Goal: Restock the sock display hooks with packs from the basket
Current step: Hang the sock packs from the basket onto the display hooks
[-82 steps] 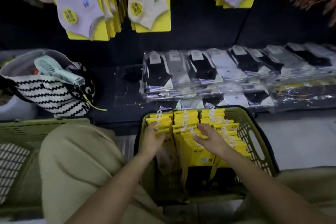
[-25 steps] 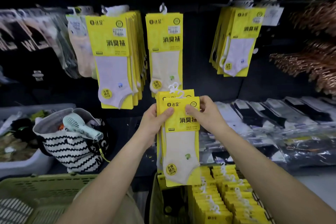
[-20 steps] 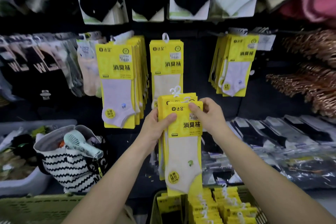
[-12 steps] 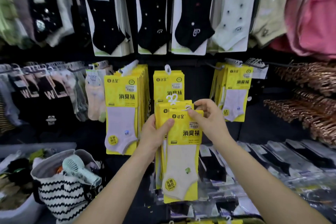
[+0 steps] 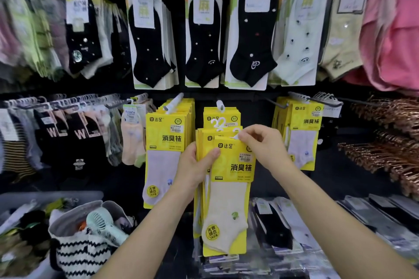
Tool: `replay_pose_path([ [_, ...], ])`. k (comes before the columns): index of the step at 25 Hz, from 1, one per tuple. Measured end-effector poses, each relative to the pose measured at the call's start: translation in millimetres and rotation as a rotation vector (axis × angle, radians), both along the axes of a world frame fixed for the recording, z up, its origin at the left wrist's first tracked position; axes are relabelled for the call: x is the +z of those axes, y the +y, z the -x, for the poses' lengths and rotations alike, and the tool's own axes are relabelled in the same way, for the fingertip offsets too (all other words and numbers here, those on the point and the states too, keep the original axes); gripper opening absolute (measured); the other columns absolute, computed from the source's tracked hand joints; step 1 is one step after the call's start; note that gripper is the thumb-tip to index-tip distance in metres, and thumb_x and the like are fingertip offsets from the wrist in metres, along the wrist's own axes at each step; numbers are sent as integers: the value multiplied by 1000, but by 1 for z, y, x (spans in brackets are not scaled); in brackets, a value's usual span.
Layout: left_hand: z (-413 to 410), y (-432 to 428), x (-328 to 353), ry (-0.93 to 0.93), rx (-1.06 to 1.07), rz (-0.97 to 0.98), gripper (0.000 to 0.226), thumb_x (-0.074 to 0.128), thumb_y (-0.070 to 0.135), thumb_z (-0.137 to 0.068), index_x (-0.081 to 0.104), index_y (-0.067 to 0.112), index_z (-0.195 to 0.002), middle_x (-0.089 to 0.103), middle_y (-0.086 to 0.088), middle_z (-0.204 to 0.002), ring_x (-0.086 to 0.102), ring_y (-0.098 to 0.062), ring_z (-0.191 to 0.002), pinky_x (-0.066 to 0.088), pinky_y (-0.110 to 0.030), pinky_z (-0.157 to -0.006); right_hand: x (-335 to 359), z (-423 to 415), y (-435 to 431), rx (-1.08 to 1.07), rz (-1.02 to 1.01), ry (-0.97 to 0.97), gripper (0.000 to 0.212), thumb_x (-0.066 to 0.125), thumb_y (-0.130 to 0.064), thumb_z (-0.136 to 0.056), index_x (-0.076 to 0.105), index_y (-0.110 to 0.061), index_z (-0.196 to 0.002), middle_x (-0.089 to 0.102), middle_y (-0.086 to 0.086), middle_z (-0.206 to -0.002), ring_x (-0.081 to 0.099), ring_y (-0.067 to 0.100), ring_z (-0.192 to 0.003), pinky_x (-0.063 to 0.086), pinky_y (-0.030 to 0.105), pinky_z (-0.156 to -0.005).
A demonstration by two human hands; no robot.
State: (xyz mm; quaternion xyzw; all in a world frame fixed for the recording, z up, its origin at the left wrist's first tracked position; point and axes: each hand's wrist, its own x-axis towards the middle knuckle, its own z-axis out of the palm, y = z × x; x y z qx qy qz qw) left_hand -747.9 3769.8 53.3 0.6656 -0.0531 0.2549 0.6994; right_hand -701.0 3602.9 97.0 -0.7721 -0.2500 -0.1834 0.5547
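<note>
Holding yellow 消臭袜 sock packs (image 5: 229,201)

Glossy yellow card packs (image 5: 231,165) hold seemingly knitted cloth socks (image 5: 226,215); white plastic hangers (image 5: 217,123).

Reading dim overall, with the black backing panel (image 5: 258,115) swallowing shadow detail. Catching soft frontal light on the held yellow sock packs (image 5: 229,188), rendering sharp at centre. Smearing with motion blur across the left-edge hanging socks (image 5: 27,36). Bowing outward at the corners, wide-angle. Washing out slightly on the pink garments (image 5: 394,29).
</note>
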Motion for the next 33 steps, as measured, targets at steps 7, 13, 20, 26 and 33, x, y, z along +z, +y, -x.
replay_pose_path([
  [7,4,11,-2,14,105,58,9,64,24,-87,61,25,-95,71,6,-97,68,-11,-91,55,-28,-76,16,-9,13,-51,14,81,17,58,-21,-91,61,-25,-75,57,-9,-74,50,6,-69,41,21,-63],
  [13,28,50,15,-129,307,12,7,63,27,-87,61,29,-93,72,19,-85,67,3,-79,52,-13,-60,48,-38,26,-142,41,75,14,55,-18,-92,62,-19,-81,55,-8,-74,48,6,-67,43,23,-61],
  [20,46,66,25,-177,297,24,11,60,21,-89,62,31,-91,72,23,-83,68,1,-80,51,-11,-57,47,-58,55,-232,222,34,17,55,-23,-93,63,-18,-79,60,2,-87,52,13,-65,42,25,-55],
  [26,32,49,18,-96,234,-14,14,62,22,-88,62,17,-101,72,11,-92,69,-12,-87,58,-28,-72,43,-57,47,-296,228,52,16,61,-38,-87,67,-23,-89,58,9,-114,56,26,-105,49,45,-89],
  [33,8,11,12,-42,142,20,11,67,22,-84,62,24,-94,72,7,-93,69,-6,-82,55,-21,-64,9,-10,36,-33,56,94,39,77,-44,-70,51,-24,-91,57,-8,-82,54,8,-74,44,21,-63],
])
